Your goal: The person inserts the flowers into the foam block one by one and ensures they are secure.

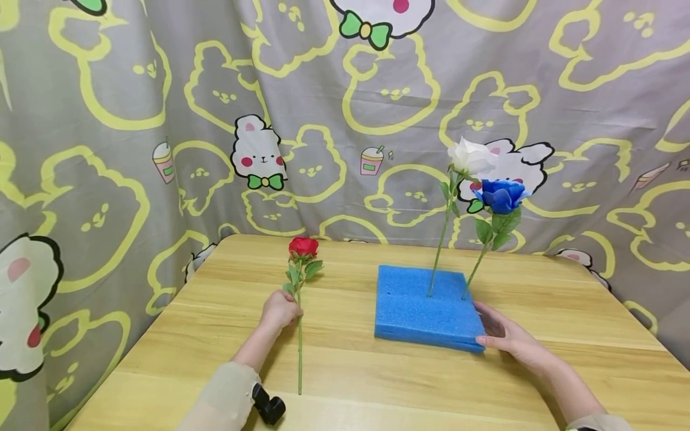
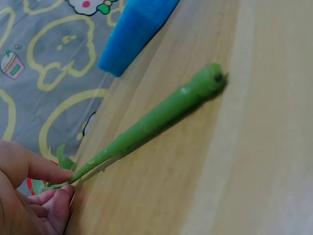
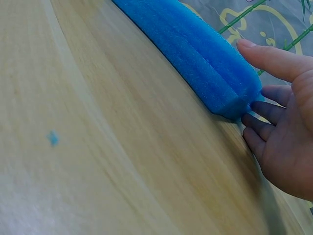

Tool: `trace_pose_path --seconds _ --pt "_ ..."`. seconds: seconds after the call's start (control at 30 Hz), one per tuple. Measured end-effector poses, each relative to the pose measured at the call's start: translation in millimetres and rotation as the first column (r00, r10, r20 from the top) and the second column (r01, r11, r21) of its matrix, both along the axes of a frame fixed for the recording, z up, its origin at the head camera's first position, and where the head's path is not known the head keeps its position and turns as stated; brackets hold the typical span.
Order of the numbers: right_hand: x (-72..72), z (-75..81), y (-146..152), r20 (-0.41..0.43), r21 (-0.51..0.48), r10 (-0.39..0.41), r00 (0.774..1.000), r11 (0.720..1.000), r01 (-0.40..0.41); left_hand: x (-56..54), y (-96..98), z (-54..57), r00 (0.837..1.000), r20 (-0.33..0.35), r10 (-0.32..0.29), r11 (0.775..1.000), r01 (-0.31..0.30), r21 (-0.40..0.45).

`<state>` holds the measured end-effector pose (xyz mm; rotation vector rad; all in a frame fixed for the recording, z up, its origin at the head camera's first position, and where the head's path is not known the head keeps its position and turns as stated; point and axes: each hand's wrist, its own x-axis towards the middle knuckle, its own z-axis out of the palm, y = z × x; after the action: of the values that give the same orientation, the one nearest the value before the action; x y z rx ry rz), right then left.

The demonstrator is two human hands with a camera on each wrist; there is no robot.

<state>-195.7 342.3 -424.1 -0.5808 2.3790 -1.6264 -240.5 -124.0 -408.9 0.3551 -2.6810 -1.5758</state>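
Note:
On the left of the table lies a red artificial rose, its green stem pointing toward me. My left hand pinches that stem just below the leaves, between thumb and fingers. Toward the right, a blue foam block lies flat. Two more artificial flowers stand in it: a white rose and a blue rose, the blue one leaning right. My right hand is at the block's right side, thumb by the near corner and fingers extended along the edge, not curled round it.
The wooden table reaches back to a grey curtain with cartoon bears. A black device is strapped at the left wrist. In the right wrist view a small blue crumb lies on the wood.

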Motion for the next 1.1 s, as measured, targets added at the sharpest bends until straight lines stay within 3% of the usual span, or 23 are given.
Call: trace_pose_path --seconds 0.1,0.3,0.6,1.1 --pt "0.7 1.2 -0.6 -0.004 -0.007 0.006 1.000 1.000 -0.006 -0.5 0.2 0.6 1.000 0.002 0.007 1.000 -0.007 0.006" --pt "0.6 1.4 -1.9 -0.007 0.012 -0.003 1.000 1.000 0.003 -1.5 -1.7 2.7 1.000 0.031 0.005 0.992 -0.009 0.123" --pt "-0.9 -0.3 -1.1 -0.002 -0.010 -0.001 1.000 1.000 0.001 -3.8 -7.1 5.2 0.989 0.123 -0.085 0.974 0.057 0.217" --pt "0.4 1.1 -2.1 -0.007 -0.035 0.013 1.000 0.999 -0.014 -3.1 -5.8 7.2 0.956 0.150 -0.251 0.913 0.182 0.366"
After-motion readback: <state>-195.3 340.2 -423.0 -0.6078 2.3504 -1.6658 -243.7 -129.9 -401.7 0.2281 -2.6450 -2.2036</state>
